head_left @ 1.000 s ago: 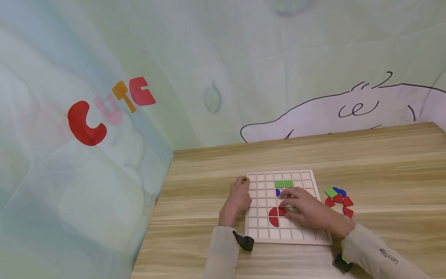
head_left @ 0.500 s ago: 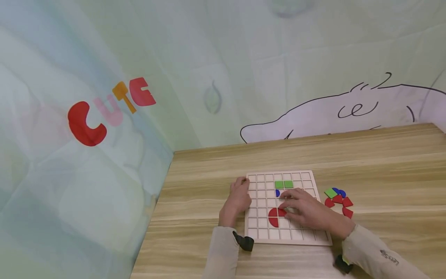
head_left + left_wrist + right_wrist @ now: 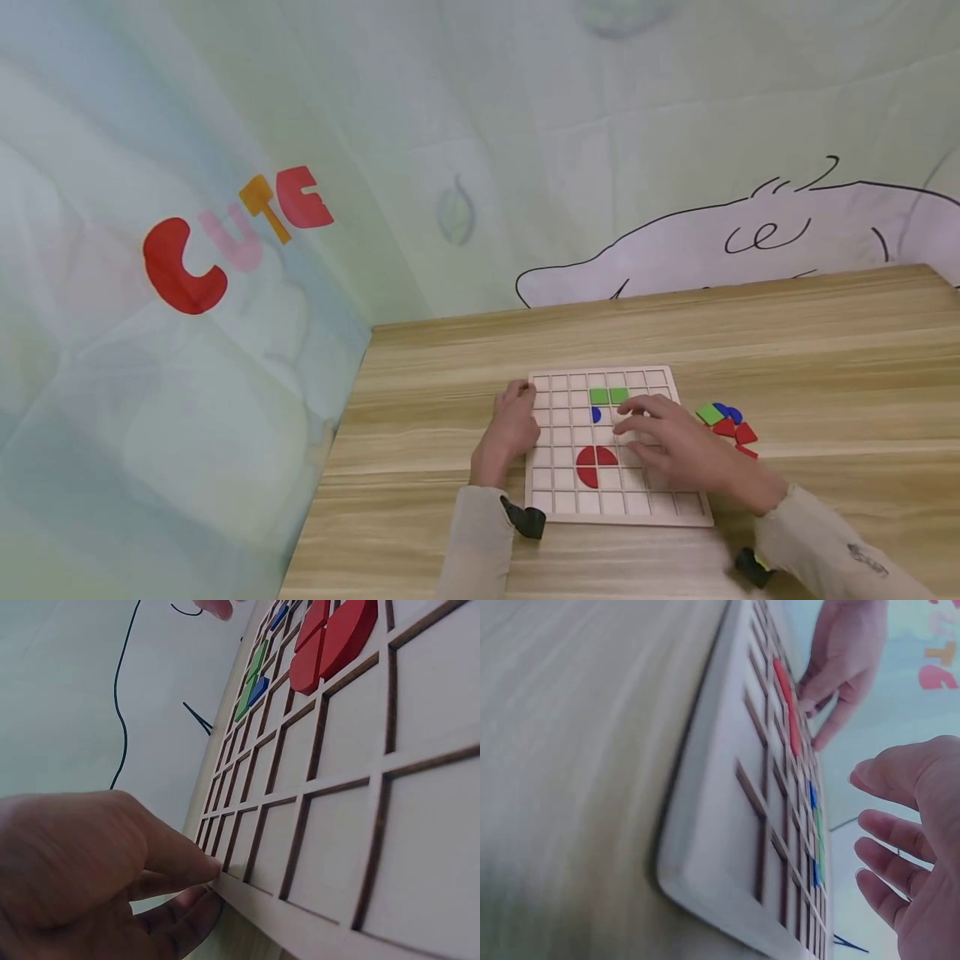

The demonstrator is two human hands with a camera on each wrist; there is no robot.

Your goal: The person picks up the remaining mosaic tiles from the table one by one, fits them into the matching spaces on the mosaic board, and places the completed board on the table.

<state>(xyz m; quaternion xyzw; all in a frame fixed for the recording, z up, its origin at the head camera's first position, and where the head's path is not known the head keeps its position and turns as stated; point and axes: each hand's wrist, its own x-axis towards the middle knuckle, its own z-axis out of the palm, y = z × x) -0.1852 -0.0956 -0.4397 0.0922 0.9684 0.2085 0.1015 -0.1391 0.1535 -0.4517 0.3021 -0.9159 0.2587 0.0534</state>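
Observation:
A pale wooden grid board (image 3: pixel 551 504) lies on the table, its cells holding flat coloured pieces. Three red quarter-circle pieces (image 3: pixel 587 467) form most of a disc; two green squares (image 3: pixel 609 396) sit side by side farther up. Just below the green is a blue half-circle (image 3: pixel 596 414); another blue piece (image 3: pixel 816 874) shows in the right wrist view, hidden from the head view by fingers. My left hand (image 3: pixel 513 429) grips the board's left edge, thumb and fingers around the rim. Over the board's right half hovers my right hand (image 3: pixel 678 446), fingers loosely bent and apart, holding nothing.
Right of the board lies a small pile: a green square (image 3: pixel 709 414), blue half-circles (image 3: pixel 735 416) and several red quarter-circles (image 3: pixel 745 433), partly hidden behind the right hand. The wooden table (image 3: pixel 450 367) meets printed cloth walls (image 3: pixel 420 167) at its back and left.
My right hand has let go of the upper right red quarter-circle and moved slightly right and away from it, uncovering the piece in its cell. My left hand stays at the board's edge.

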